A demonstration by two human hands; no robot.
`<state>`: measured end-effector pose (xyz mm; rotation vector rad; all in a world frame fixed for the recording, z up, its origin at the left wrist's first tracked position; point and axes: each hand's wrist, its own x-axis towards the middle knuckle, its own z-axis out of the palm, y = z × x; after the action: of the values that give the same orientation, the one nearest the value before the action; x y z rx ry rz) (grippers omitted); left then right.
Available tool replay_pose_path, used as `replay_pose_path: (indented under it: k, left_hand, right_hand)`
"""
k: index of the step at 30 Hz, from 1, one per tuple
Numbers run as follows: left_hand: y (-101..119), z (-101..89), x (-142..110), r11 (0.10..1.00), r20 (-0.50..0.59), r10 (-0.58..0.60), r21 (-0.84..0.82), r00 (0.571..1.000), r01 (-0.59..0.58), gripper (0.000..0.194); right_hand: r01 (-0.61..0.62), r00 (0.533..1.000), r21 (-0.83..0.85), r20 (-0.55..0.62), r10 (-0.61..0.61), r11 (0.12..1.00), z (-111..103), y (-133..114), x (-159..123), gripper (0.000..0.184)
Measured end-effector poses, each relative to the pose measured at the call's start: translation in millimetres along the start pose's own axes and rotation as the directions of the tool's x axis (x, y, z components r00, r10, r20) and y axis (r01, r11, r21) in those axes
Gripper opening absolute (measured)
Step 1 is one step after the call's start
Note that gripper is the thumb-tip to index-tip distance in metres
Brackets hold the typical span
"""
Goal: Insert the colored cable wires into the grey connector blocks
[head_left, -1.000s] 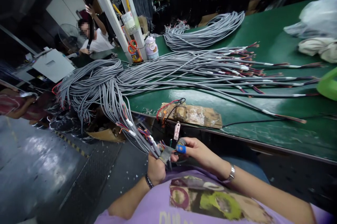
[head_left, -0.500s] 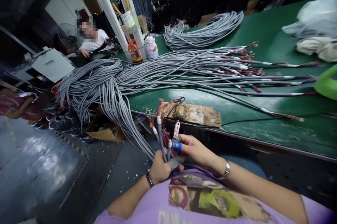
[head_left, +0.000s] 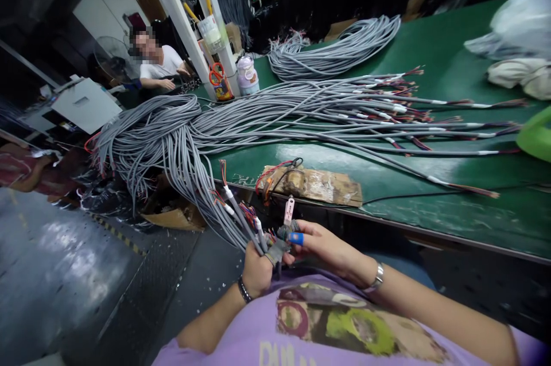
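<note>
Head view, and here we are at the near edge of the green tabletop (head_left: 439,182), where our left hand (head_left: 257,271) has its fingers clamped around a small bunch of gray cables (head_left: 235,231), just off that edge. Their colored wire ends poke upward, but the ones between our hands are a blur! Our right hand (head_left: 322,245) comes in beside them, blue band (head_left: 295,238) on one digit, fingers bent; we can't tell whether they're pinching a wire or standing apart, as the tips are lost in the tangle. A pink tag (head_left: 289,211) stands right above; its lower end is hard to make out. Behind lies a worn wooden board (head_left: 327,187), then the big cable heap (head_left: 258,111). Over at right, a green object (head_left: 536,136) is cut off by the frame.
</note>
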<state>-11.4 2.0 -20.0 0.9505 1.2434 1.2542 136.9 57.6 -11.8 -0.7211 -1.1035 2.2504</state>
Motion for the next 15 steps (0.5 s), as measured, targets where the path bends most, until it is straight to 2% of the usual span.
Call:
replay_pose_path:
  k: [7, 13, 15]
  left_hand:
    - [-1.8, -2.2, -0.8, 0.999, 0.017, -0.008, 0.044, 1.0, 0.008, 0.035]
    - [-0.4, 0.2, -1.6, 0.999, -0.067, 0.0, -0.034, 0.998, -0.002, 0.03]
    - [0.6, 0.0, -0.7, 0.998, -0.061, 0.009, -0.065, 0.998, -0.013, 0.029]
  right_hand:
    - [0.016, 1.0, -0.133, -0.024, -0.019, 0.991, 5.5, -4.3, 2.3, 0.035]
    - [0.053, 0.994, -0.132, -0.09, -0.065, 0.99, 2.0, -1.9, 1.9, 0.031]
    - [0.072, 0.989, -0.066, -0.124, -0.08, 0.995, -3.7, 0.3, 2.6, 0.029]
